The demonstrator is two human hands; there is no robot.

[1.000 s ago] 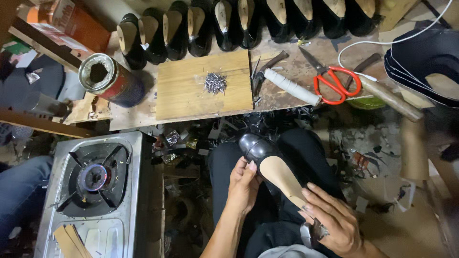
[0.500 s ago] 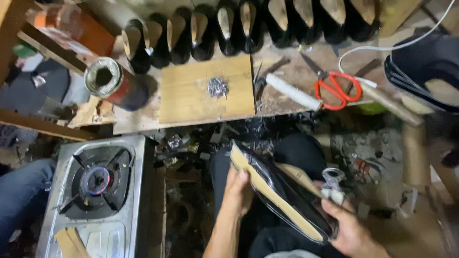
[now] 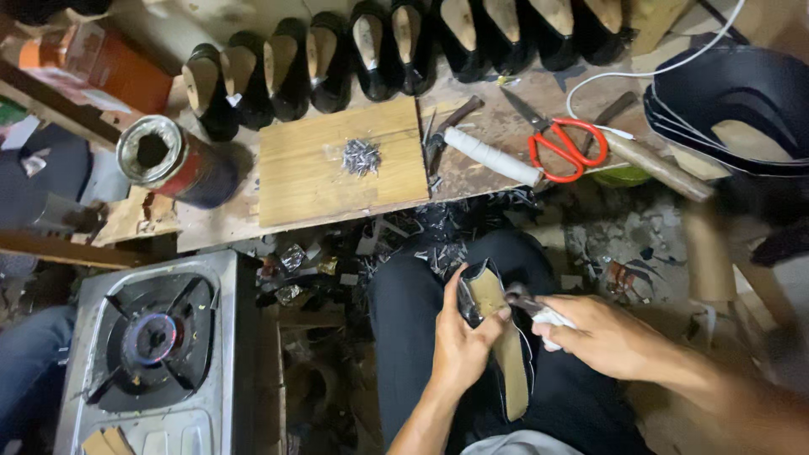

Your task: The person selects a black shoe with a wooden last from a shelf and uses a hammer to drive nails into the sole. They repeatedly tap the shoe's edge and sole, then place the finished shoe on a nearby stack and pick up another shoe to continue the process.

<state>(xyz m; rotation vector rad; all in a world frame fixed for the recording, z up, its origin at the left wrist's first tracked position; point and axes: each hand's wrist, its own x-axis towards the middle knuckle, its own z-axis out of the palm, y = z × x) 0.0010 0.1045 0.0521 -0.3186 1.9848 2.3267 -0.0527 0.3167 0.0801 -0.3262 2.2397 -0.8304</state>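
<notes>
Gripping black leather shoe upper on its tan wooden last over the lap, left hand fingers clamped at toe, right hand closed on metal pincers; looks stiff, light—hold the last's body.

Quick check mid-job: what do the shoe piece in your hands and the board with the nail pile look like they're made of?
The shoe piece held by the left hand: glossy black upper, probably leather or synthetic, since it catches the light; its tan underside looks matte, like fibreboard or wood, which one is unclear. The board: bare unfinished wood, pale with visible grain. The nail pile: grey, glinting metal.
</notes>
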